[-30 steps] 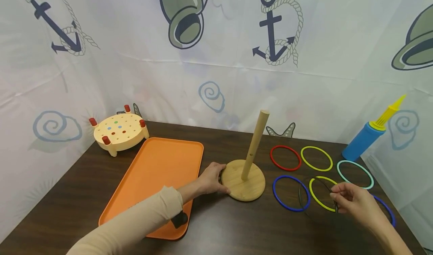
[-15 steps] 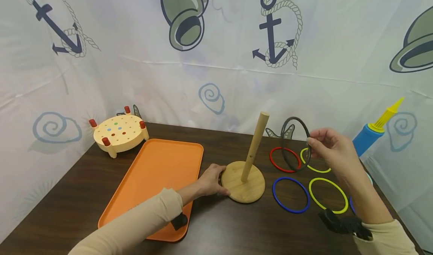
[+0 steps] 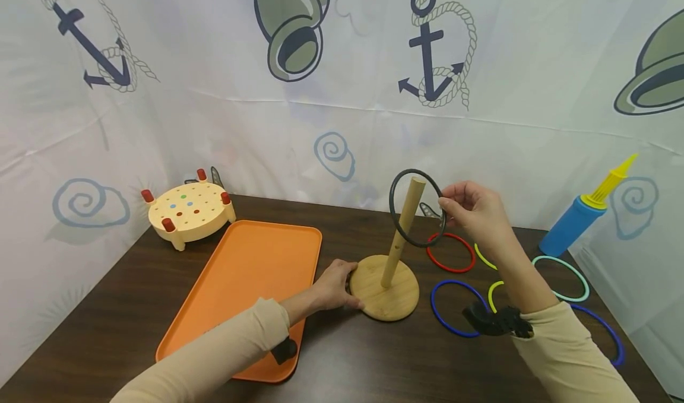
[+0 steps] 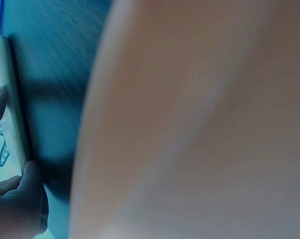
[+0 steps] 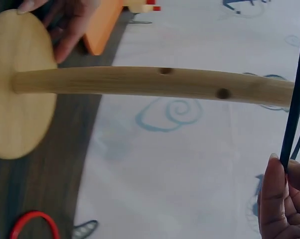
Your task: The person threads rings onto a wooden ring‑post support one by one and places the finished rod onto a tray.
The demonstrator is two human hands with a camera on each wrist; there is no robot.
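Observation:
In the head view, my left hand (image 3: pixel 333 285) grips the left edge of the round base (image 3: pixel 376 293) of a wooden peg stand, thumb in front and fingers behind. The stand's post (image 3: pixel 395 257) rises from the base, leaning right in this view. My right hand (image 3: pixel 478 216) pinches a black ring (image 3: pixel 392 203) by its right side, level with the post's top. In the head view the post's top shows inside the ring. The right wrist view has the ring (image 5: pixel 295 104) crossing the post (image 5: pixel 130 81) near its upper end, between thumb and fingers.
To the right lie a red ring (image 3: pixel 451 270), blue rings (image 3: pixel 451 330), yellow rings and a light turquoise ring (image 3: pixel 569 299). A blue-and-yellow hand pump (image 3: pixel 574 222) stands behind them. On the left are an orange tray (image 3: pixel 256 266) and a cream pegboard stool (image 3: pixel 189 213) with red-tipped legs.
My right hand has lifted the black ring from among the rings on the right and carried it left to the post's top. My left hand stays on the base.

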